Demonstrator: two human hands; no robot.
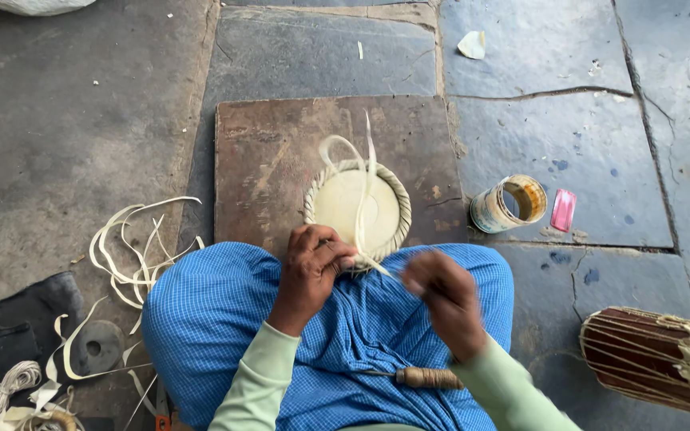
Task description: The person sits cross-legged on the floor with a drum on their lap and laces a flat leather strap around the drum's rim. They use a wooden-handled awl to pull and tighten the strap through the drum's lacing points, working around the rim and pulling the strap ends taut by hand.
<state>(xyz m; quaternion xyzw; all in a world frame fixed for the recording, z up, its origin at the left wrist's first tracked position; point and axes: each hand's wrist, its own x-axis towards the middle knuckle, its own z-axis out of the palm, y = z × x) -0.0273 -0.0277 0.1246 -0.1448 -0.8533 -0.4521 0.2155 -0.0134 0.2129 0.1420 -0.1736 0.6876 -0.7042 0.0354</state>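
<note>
drumhead ring [357,209] on board [281,152] | tin [509,204] right of it | strips [133,251] left

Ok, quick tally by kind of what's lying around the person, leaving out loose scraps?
Drum heads with braided rim: 1
Drums: 1
Tins: 1
Pink packets: 1
Wooden-handled tools: 1
Boards: 1
Strip bundles: 1
Total: 7
The left hand grips the rim; the right hand pulls a strip.

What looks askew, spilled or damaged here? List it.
The can lies tipped on its side on the stone floor, mouth open, with dark blue spots around it. Loose pale strips sprawl left of the knee. A pale scrap lies apart.
</note>
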